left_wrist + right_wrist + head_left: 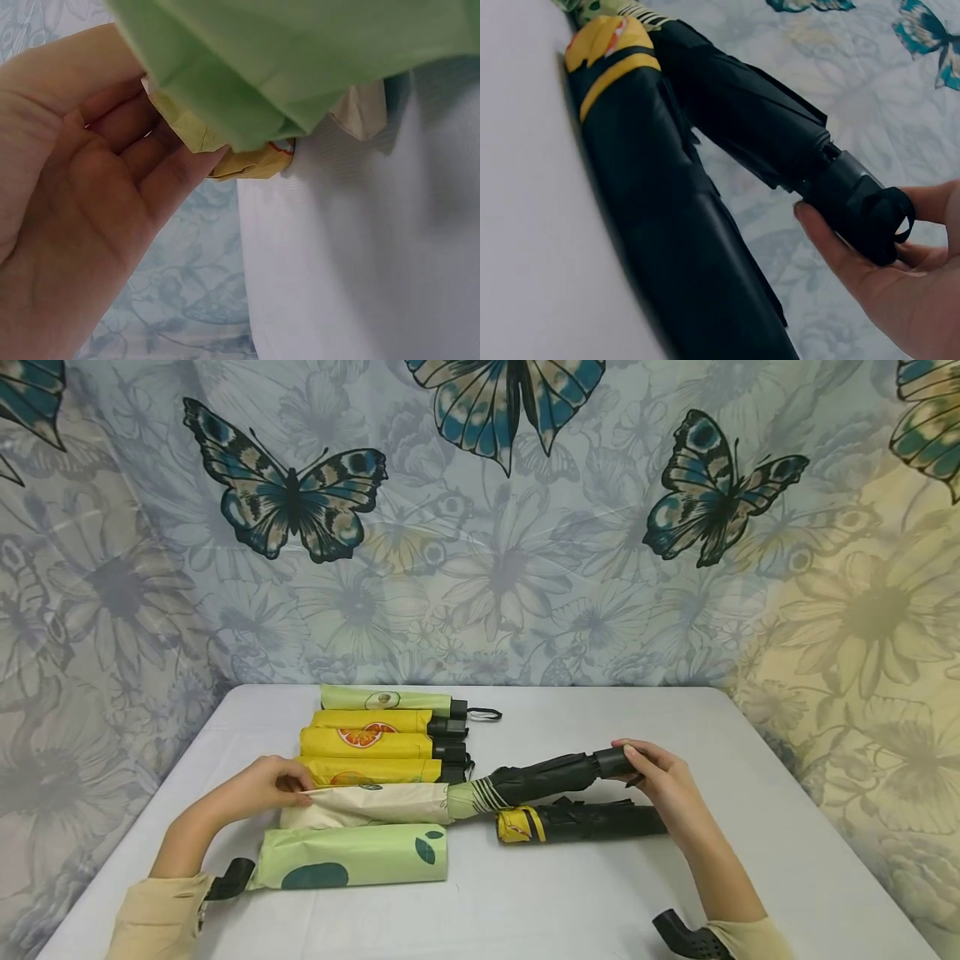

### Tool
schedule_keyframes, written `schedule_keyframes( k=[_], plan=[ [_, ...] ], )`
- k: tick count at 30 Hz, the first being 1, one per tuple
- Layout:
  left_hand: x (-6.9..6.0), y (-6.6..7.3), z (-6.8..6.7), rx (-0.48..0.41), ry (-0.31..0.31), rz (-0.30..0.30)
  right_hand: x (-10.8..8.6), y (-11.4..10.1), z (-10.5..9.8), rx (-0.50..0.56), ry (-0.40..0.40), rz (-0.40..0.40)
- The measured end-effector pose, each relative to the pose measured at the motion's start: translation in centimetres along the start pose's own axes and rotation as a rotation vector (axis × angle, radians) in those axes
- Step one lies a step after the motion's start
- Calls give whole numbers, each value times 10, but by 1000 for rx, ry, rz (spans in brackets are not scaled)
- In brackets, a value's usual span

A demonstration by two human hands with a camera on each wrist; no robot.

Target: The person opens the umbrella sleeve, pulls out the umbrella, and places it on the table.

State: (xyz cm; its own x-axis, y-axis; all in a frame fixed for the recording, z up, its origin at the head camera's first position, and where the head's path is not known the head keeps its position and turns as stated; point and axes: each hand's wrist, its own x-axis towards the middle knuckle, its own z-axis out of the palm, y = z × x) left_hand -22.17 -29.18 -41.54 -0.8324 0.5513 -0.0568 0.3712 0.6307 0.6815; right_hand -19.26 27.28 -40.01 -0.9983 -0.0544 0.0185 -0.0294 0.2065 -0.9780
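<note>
A black folded umbrella (547, 777) slants up to the right, its lower end inside a cream and green sleeve (375, 806). My left hand (266, 787) pinches the sleeve's left end between thumb and fingers. At the other end, my right hand (663, 781) grips the black handle (611, 763); the right wrist view shows fingers and thumb round the handle (851, 202), with a strap loop by them. Just below lies a black umbrella with a yellow-banded tip (585, 822). In the left wrist view a light green sleeve (247, 67) partly covers what my left fingers hold.
Behind the held sleeve, several yellow-covered umbrellas (367, 744) and a green one (390, 699) lie in a row, handles to the right. A wide light green sleeve with leaf prints (375, 856) lies in front. The white table (525, 910) meets a butterfly-patterned cloth (510, 568).
</note>
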Motion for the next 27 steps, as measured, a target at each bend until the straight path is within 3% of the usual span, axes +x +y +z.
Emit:
schedule_keyframes(
  k=[11, 27],
  plan=[
    [1, 1, 0, -3, 4, 0, -7, 6, -28, 153, -16, -34],
    [1, -1, 0, -13, 6, 18, -13, 27, -60, 293, -33, -49]
  ],
)
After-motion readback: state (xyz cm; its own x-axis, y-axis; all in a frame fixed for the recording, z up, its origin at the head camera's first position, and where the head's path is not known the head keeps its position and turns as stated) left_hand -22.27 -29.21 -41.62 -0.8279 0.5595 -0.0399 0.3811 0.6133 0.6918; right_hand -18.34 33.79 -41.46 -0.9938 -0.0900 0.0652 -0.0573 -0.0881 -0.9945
